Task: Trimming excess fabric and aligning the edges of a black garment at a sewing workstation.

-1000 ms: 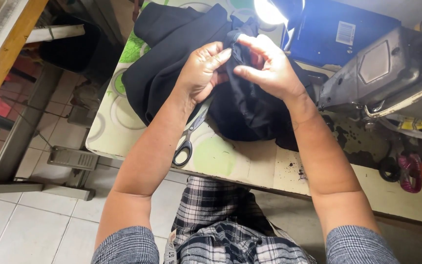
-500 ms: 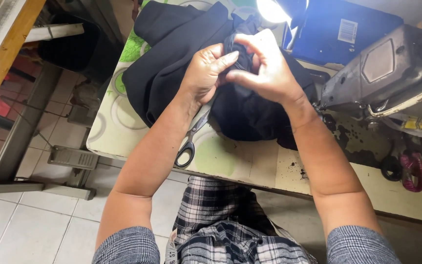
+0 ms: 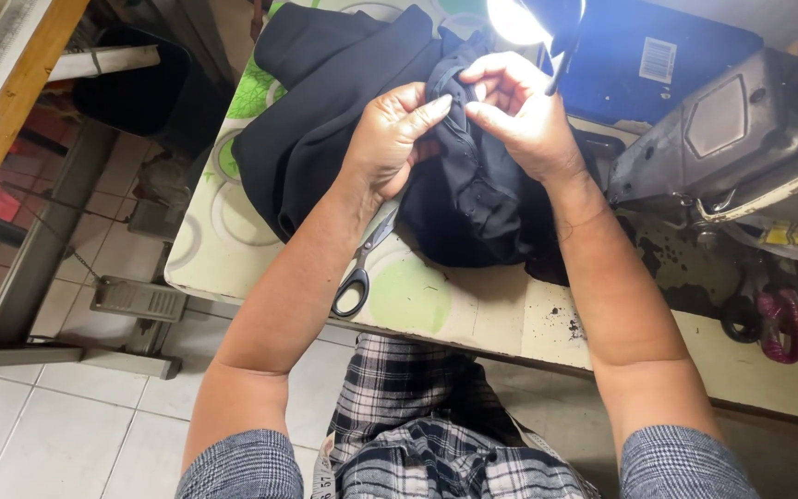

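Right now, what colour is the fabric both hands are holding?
Plain black fabric, pinched between the left hand and right hand; the head view shows it.

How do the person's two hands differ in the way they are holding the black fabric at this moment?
The left hand pinches the black fabric with its fingers pointing right, back to the camera. The right hand grips from the opposite side, fingers curled leftward, sitting slightly higher and nearer the lamp. Both are bare and meet at the same bunched fold, above the table.
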